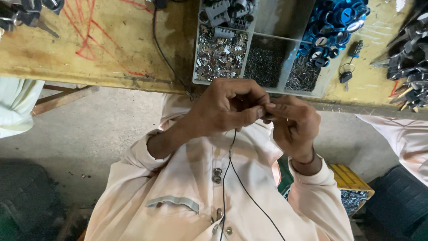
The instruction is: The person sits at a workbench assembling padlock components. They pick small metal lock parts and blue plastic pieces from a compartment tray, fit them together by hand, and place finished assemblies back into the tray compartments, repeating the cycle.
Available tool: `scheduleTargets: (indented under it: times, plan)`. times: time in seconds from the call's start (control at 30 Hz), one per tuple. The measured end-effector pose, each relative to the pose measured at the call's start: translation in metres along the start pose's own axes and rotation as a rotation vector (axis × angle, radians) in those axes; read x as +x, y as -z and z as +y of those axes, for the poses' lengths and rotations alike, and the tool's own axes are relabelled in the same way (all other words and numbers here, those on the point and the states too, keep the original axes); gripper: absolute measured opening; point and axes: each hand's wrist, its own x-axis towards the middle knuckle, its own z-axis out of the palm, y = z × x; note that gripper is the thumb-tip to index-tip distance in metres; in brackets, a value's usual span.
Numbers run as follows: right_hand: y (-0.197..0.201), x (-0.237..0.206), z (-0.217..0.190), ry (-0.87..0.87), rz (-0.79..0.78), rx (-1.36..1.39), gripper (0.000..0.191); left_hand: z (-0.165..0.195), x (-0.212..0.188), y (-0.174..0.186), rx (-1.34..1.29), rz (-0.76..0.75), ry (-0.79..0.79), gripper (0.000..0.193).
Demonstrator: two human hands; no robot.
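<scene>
While the left hand point(225, 109) curls shut, the right hand point(294, 122) pinches a small dark part point(269, 117).

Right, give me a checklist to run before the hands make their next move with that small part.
1. Both hands meet on the part: ok. The left hand and the right hand pinch together just below the edge of the workbench.
2. The part itself is in view: cannot tell; fingers hide it.
3. The parts tray is close by: ok, it sits on the bench straight ahead of the hands.
4. Tray sections are stocked: ok, small metal pieces fill them.
5. The black cord is out of the way: not ok, it hangs down the shirt right under the hands.
</scene>
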Motion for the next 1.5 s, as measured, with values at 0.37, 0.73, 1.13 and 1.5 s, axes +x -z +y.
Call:
scheduleTargets:
  times: [0.37, 0.73, 1.13, 1.5]
  plan:
    - [0.017, 0.088, -0.041, 0.065, -0.083, -0.634, 0.018, -0.021, 0.008, 0.027, 0.075, -0.048, -0.22, 0.011]
    - [0.004, 0.164, -0.024, 0.476, -0.349, -0.94, 0.032, -0.013, 0.003, 0.035, 0.045, -0.106, -0.207, 0.009]
    - [0.018, 0.13, -0.026, 0.256, -0.307, -0.621, 0.024, -0.01, 0.007, 0.033, 0.128, -0.088, -0.25, 0.01]
    - [-0.004, 0.148, -0.011, 0.426, -0.307, -0.847, 0.026, -0.012, 0.009, 0.03, 0.116, -0.081, -0.249, 0.01]
